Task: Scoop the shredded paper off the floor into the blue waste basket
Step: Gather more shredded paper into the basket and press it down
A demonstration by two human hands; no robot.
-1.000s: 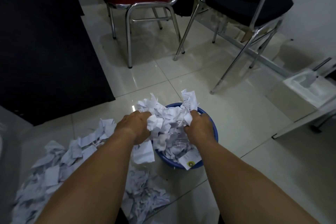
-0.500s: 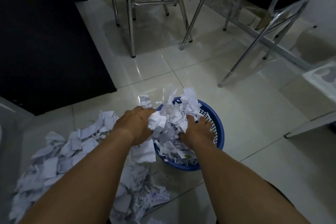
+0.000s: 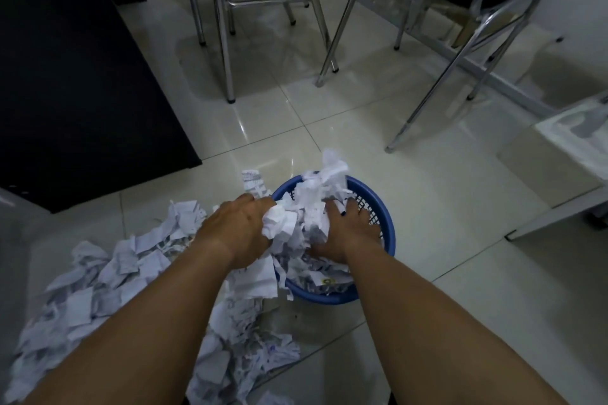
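Left hand [image 3: 237, 230] clutched a wad of shredded paper [image 3: 283, 223] at the blue waste basket [image 3: 390, 223] rim, right hand [image 3: 348, 235] pressed flat-fingered on paper inside, fingertips partly buried, more strewn left.

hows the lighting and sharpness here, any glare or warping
Head view: dim, cool light; a glare streak on the glossy floor; wide-angle stretch toward the edges; shredded paper at lower left is blurred, the blue basket sharper.

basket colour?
Blue basket, mesh wall; head view.
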